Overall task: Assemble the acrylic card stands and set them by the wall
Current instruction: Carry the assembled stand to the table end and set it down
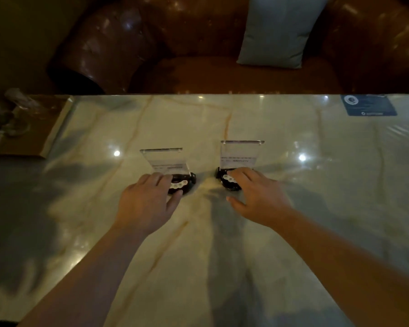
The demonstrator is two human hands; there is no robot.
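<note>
Two clear acrylic card stands stand upright side by side in the middle of the marble table (222, 244). The left stand (167, 160) holds a white card and sits in a black base with white marks. My left hand (147, 199) grips that base, fingers over its left side and thumb at its front. The right stand (241, 154) also holds a printed white card above a black base. My right hand (257, 197) lies on that base with fingers spread over it and the thumb out to the left, off the base.
A brown leather sofa (198, 43) with a pale cushion (279, 31) runs along the table's far edge. A wooden tray (45, 128) with clear glassware sits at the far left. A dark blue card (368, 105) lies flat at the far right corner.
</note>
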